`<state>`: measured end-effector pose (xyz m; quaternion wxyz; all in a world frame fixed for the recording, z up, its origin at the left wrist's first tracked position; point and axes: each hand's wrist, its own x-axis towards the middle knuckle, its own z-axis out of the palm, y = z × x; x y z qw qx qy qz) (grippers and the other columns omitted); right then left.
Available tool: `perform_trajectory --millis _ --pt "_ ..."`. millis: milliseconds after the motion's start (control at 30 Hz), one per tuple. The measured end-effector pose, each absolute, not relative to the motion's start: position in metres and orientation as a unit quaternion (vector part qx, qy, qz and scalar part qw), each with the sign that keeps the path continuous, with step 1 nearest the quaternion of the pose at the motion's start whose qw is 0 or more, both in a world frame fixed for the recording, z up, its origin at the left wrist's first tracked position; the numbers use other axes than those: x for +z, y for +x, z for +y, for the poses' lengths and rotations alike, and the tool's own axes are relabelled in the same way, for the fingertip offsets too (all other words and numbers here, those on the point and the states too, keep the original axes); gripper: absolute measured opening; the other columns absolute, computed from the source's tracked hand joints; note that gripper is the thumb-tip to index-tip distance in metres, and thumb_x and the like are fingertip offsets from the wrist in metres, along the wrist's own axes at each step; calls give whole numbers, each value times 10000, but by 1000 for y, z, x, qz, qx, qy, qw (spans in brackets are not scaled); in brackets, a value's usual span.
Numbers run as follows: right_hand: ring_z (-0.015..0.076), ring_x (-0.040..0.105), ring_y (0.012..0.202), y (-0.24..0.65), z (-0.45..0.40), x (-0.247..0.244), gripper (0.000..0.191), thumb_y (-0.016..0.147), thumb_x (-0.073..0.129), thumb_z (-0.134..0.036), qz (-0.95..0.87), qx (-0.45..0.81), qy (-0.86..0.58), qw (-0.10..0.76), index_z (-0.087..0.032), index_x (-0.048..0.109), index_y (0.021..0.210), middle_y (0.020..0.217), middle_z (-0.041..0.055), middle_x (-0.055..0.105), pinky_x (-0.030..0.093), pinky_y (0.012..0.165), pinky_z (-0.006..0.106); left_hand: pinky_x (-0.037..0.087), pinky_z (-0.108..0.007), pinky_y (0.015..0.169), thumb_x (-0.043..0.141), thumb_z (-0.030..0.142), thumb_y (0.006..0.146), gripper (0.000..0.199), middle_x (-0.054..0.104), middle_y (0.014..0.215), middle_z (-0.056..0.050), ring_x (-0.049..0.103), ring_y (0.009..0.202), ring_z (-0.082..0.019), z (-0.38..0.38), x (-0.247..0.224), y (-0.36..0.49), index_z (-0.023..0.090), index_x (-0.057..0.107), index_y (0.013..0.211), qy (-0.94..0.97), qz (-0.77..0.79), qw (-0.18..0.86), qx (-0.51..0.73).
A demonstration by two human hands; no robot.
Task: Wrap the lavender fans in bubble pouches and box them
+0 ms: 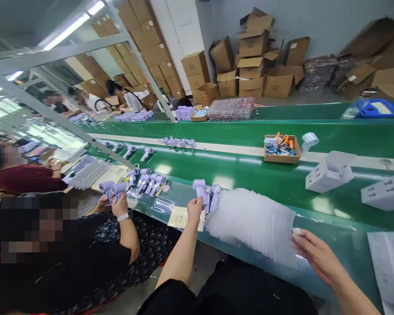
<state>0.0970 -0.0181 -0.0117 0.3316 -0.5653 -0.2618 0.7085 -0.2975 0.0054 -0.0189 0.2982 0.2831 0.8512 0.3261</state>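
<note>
My left hand (195, 212) is closed round the handle of a lavender handheld fan (200, 188), its head pointing up over the bench edge. Right beside it, two more lavender fans (212, 197) lie against a fanned-out stack of frosted plastic bags (246, 221). At the right end of that stack, my right hand (310, 249) pinches the edge of the top bag (284, 225) between thumb and fingers. Something white covers the thumb tip. Below my left hand, a yellow paper with handwriting (177, 217) lies on the bench.
A green conveyor belt (243, 170) runs behind the bench. On it are a small box of tools and parts (282, 149) and white boxes (330, 173). To my left, a co-worker (124, 227) holds two lavender fans (113, 188). More fans (153, 183) lie between us.
</note>
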Motion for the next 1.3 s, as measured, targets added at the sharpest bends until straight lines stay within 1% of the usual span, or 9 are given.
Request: perform_trajectory --millis 133,233,367,467,600,767,900,1033,1300 --pt "255 626 992 49 -11 -1 294 688 729 -367 -121 810 -421 390 -222 611 916 1070 85 669 529 828 421 440 -229 531 559 569 719 464 612 707 -58 584 605 -141 -5 -2 -190 110 598 776 292 652 514 475" --pt "247 664 879 48 5 0 205 771 647 -343 -95 768 -425 469 -192 605 903 940 86 699 572 717 401 467 -270 551 496 588 776 512 615 708 -61 584 604 -153 -25 -1 -109 102 616 882 414 559 615 371" --pt "190 663 601 111 -4 -1 124 819 575 -289 -58 686 -493 531 -176 590 868 683 49 686 583 557 312 445 -383 788 514 491 824 441 622 947 -140 564 935 -257 -48 -15 -58 102 599 1013 811 435 358 158" --pt "181 649 549 166 -34 -3 106 808 584 -260 -31 656 -525 541 -186 587 884 686 49 689 580 509 297 390 -397 802 603 267 777 211 604 969 -173 505 1013 -297 -52 -30 -44 85 639 880 953 267 144 -24" --pt "207 667 599 205 -78 -14 182 742 674 -308 3 675 -548 493 -194 611 869 715 55 701 602 578 322 345 -364 682 542 141 779 127 611 810 -167 530 847 -260 -41 -40 -28 107 660 745 952 231 95 -177" --pt "225 678 654 212 -109 -30 253 678 734 -358 23 718 -531 449 -210 620 849 744 50 712 604 684 356 343 -398 708 535 185 789 174 604 922 -198 510 895 -292 -25 -44 -18 97 651 883 952 261 65 -146" --pt "236 680 665 213 -115 -36 234 713 696 -393 3 745 -526 410 -204 624 831 745 65 709 593 705 376 370 -388 702 521 158 794 139 615 855 -186 538 848 -278 -19 -48 -15 100 648 797 934 284 109 -186" --pt "203 674 672 211 -110 -30 247 707 708 -386 -2 781 -492 385 -194 625 840 750 63 700 579 690 311 403 -371 735 477 172 822 183 604 899 -175 545 880 -264 -10 -37 -6 86 625 887 906 386 165 -54" --pt "171 643 678 183 -67 -2 295 707 723 -295 -137 822 -400 381 -210 592 958 758 24 660 528 576 266 364 -220 529 522 194 753 80 506 578 22 452 527 -92 -5 -11 8 137 570 726 497 608 572 236"
